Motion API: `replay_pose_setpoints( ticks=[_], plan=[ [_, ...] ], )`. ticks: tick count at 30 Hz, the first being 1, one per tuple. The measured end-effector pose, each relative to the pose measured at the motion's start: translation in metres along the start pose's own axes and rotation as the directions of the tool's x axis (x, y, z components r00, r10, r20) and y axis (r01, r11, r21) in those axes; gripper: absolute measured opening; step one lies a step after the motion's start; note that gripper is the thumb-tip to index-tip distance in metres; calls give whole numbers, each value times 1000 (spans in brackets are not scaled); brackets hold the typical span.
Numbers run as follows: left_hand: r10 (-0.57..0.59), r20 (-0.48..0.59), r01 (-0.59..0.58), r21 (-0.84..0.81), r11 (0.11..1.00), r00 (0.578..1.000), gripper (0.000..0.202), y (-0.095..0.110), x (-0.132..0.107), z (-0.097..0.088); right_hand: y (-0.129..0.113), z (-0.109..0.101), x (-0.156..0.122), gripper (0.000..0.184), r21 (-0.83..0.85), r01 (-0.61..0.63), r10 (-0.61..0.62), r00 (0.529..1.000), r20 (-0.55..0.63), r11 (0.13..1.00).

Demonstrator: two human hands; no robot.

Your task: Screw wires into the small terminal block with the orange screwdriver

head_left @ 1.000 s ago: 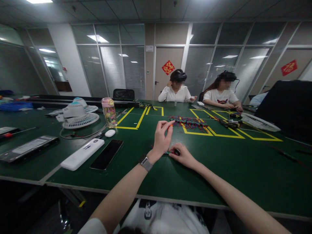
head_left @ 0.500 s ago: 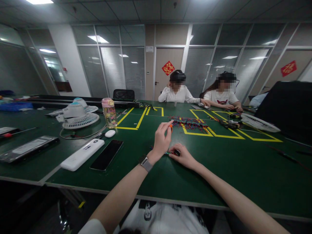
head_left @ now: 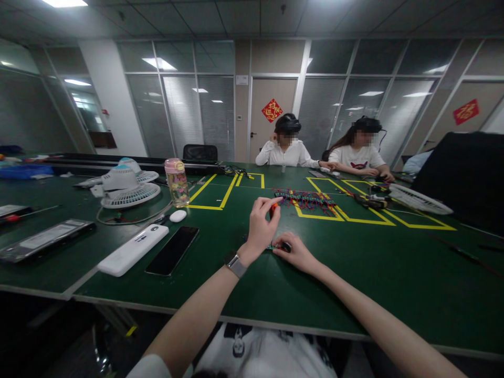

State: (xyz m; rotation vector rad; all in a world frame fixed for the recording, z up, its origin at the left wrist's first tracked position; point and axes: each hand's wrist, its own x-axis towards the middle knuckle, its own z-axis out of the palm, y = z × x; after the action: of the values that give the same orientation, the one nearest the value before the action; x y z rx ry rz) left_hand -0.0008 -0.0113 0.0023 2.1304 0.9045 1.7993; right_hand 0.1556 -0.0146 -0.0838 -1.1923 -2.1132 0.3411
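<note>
Barely any change over the last second: left hand (head_left: 260, 226) stayed raised over the same spot, fingertips pinched on the orange-handled tool (head_left: 273, 208), only rolling slightly on it. Right hand (head_left: 299, 253) kept the small dark part (head_left: 282, 245) pinned to the green table (head_left: 354, 273), directly under the tool. Read as turning in place, not repositioning. Coloured wire bundle (head_left: 305, 198) beyond lay apart from both hands.
</note>
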Motion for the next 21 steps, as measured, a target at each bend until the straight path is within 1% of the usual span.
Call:
replay_pose_setpoints(
  ticks=[3,7,9,15,21],
  plan=[
    [-5,-13,6,43,999,1000,23,1,0,0,-1,-1,0,7,-4,0,0,1000,1,1000],
    [18,43,-16,-48,999,999,33,-1,0,0,-1,0,0,7,-11,12,-12,1000,-7,1000],
    [22,57,-17,-75,997,998,34,-2,1,0,0,0,1,7,-10,12,-12,1000,-5,1000],
    [18,2,-18,46,999,1000,24,-1,-1,-1,-2,0,0,7,-16,0,0,1000,-4,1000],
    [28,67,-23,-77,997,997,35,-2,0,1,-1,1,0,8,-21,-6,6,1000,-3,1000]
  ],
)
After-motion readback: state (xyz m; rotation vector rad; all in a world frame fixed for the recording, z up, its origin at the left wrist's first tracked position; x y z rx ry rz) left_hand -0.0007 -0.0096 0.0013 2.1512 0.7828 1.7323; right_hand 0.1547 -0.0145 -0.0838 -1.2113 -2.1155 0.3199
